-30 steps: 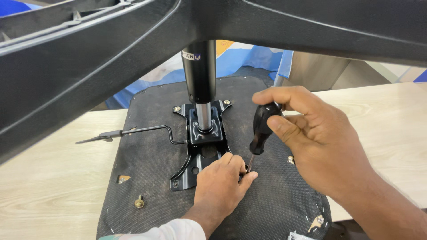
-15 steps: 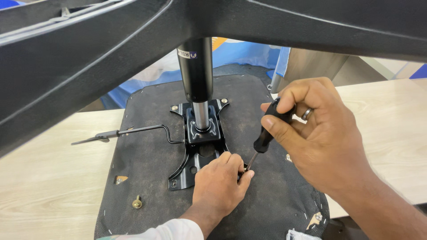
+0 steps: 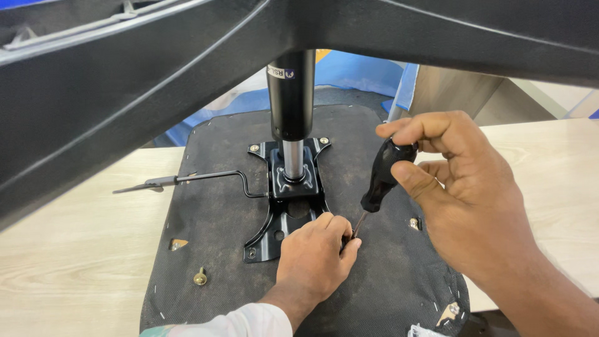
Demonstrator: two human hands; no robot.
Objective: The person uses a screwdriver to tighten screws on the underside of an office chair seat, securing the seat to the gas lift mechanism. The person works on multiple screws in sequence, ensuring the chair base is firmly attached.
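An upturned chair seat (image 3: pixel 218 212), covered in black fabric, lies on a light wooden table (image 3: pixel 68 249). A black metal mounting plate (image 3: pixel 274 231) is bolted at its middle, with a gas cylinder (image 3: pixel 291 100) rising from it. My right hand (image 3: pixel 462 187) grips the black handle of a screwdriver (image 3: pixel 382 175), whose shaft slants down to the plate's near right corner. My left hand (image 3: pixel 315 253) rests on that corner, fingers pinched around the screwdriver tip; the screw there is hidden.
Black chair-base legs (image 3: pixel 156 81) span the top of the view. A thin adjustment lever (image 3: pixel 187 180) sticks out left from the plate. A brass bolt (image 3: pixel 200 278) stands on the seat's near left. Blue plastic (image 3: pixel 355 72) lies behind the seat.
My right hand has shifted its grip on the screwdriver handle, turning it, with the handle tilted slightly differently. My left hand has stayed at the plate's corner.
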